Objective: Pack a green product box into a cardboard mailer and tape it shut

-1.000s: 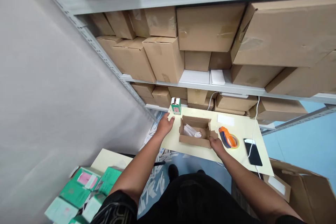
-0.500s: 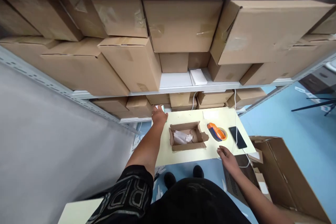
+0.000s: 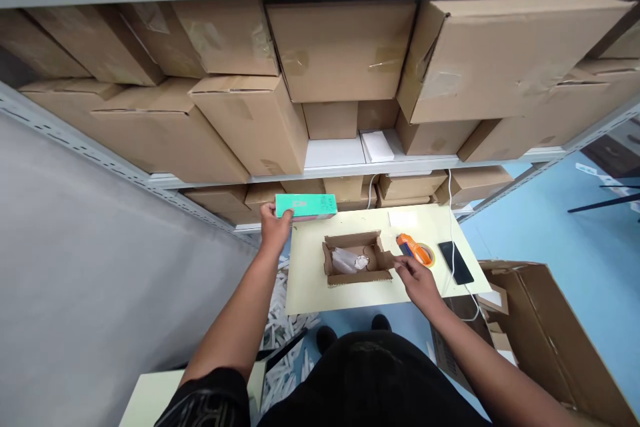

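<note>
Head feed: I have the left hand [image 3: 274, 230] clamped on the left end of the green box [image 3: 307, 205], thumb on the near side; box sits near mid-frame, long side across, over the far left corner of the bench [image 3: 320, 299]; right hand [image 3: 419, 285], right of centre, has its fingertips at the right flap of the open carton [image 3: 360, 278]; can't tell if they're pinching it or just touching; carton is on the bench a bit below mid-frame, white wrap [image 3: 344, 261] inside; orange tape dispenser [image 3: 411, 247] just beyond the right hand, phone [image 3: 456, 263] further right, white cable [image 3: 451, 203] running across it; shelved cardboard boxes [image 3: 345, 53] fill the upper frame.
</note>
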`<state>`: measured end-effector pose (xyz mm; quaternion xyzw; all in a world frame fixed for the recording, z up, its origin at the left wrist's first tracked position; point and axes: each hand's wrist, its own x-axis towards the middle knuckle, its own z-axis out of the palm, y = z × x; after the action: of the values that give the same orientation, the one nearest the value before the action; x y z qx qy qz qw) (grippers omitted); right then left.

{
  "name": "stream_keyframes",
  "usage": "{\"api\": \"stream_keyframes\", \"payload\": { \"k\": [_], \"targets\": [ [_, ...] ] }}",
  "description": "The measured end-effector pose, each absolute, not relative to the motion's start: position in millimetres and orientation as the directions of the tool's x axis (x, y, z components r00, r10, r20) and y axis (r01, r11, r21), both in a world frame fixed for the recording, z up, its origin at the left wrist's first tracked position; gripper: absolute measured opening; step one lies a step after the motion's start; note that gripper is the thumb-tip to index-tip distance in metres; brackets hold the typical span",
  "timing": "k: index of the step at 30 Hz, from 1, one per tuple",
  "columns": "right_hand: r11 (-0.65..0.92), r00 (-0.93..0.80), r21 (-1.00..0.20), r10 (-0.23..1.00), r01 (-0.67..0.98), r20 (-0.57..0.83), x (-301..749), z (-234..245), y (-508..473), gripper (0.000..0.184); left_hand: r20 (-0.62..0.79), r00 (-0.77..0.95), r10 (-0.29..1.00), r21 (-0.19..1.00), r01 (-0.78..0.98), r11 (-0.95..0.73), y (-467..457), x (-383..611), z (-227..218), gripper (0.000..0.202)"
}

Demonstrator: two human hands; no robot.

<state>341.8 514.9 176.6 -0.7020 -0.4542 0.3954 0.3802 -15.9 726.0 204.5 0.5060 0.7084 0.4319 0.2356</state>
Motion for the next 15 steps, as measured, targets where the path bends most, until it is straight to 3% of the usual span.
{"api": "stream_keyframes", "payload": {
  "k": [6,11,15],
  "targets": [
    [-0.252,0.117,-0.946,0.966,0.205,-0.232,297,195,565,0.05,-0.006,-0.218,0.976,0.957,0.281,0.069,622,48,215,0.05],
    [-0.326,0.236,-0.863,0.939,0.386,-0.249,306,187,556,0.045,-0.055,-0.107,0.993,0.962,0.262,0.082,576,81,195,0.058],
    [-0.406,0.235,-0.771,0.914,0.491,-0.331,316,175,541,0.036,-0.122,-0.057,0.991,0.92,0.369,0.134,563,81,174,0.049]
  ]
}}
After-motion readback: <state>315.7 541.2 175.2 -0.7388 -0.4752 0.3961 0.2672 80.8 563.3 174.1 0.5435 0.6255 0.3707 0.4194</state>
